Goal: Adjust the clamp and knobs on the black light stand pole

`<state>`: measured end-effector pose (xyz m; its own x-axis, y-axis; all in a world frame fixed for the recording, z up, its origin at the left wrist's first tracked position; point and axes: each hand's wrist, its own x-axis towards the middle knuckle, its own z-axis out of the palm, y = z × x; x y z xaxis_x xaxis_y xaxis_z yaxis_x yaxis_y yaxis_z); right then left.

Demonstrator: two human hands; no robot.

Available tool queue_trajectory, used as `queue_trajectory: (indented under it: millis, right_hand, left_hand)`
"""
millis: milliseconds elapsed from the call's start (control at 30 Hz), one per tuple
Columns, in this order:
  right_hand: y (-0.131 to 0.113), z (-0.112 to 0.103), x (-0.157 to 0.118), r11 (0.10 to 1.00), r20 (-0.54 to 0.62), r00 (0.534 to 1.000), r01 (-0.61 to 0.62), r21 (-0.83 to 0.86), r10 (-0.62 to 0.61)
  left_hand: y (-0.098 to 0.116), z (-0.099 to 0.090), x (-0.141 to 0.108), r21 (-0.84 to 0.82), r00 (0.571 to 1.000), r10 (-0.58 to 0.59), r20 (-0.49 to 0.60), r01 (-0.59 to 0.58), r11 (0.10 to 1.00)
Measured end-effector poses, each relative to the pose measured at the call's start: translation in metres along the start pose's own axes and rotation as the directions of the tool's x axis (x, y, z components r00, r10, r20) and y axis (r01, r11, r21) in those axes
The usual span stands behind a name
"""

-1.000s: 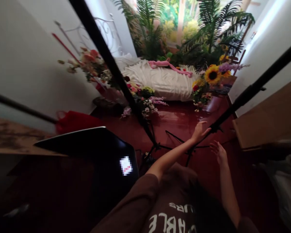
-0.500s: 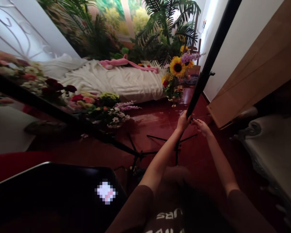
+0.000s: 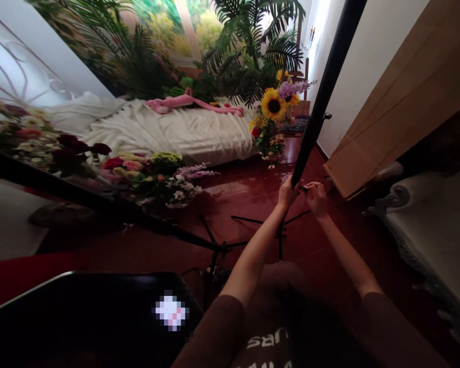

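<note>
My left hand [image 3: 287, 192] is wrapped round a black light stand [image 3: 318, 112], low on its upper tube. The stand leans up to the right, and its spread legs [image 3: 249, 220] show on the floor below. Beside the left hand, my right hand [image 3: 316, 198] has its fingertips pinched on a small dark knob [image 3: 303, 189] at the stand's side. Higher up the tube, a second knob [image 3: 327, 116] sticks out to the right.
Another black stand [image 3: 138, 217] slants across the left. A dark glossy panel [image 3: 99, 301] fills the lower left. Artificial flowers [image 3: 157, 176] and a cream-draped bench [image 3: 184, 130] lie ahead. On the right are a wooden board [image 3: 387, 107] and a pale sofa [image 3: 437, 204].
My right hand has moved in to the knob, its fingers closing from loosely apart into a pinch. The left hand keeps its grip on the stand. The view has shifted slightly.
</note>
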<state>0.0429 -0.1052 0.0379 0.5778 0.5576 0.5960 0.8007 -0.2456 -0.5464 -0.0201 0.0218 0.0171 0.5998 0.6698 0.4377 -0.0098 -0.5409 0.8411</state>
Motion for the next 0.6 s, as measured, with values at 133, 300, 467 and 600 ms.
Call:
queue_trajectory:
  millis: [133, 300, 467, 600]
  right_hand:
    - [0.001, 0.000, -0.011, 0.968, -0.026, 0.993, 0.107, -0.225, -0.116]
    - [0.010, -0.004, -0.016, 0.933, 0.003, 0.974, 0.218, -0.285, -0.227]
    - [-0.007, -0.017, -0.007, 0.890, 0.000, 0.938, 0.330, -0.314, -0.347]
    - [-0.057, -0.040, 0.045, 0.931, -0.187, 0.929, 0.273, -0.241, -0.321]
  left_hand:
    - [0.000, -0.001, 0.000, -0.005, 1.000, 0.000, 0.003, 0.000, 1.000]
    - [0.000, -0.001, 0.000, -0.026, 1.000, -0.004, 0.009, 0.005, 1.000]
    - [0.000, 0.000, 0.000, -0.024, 1.000, -0.005, 0.005, 0.005, 1.000]
    - [0.002, -0.001, 0.000, -0.022, 1.000, -0.004, 0.022, 0.004, 1.000]
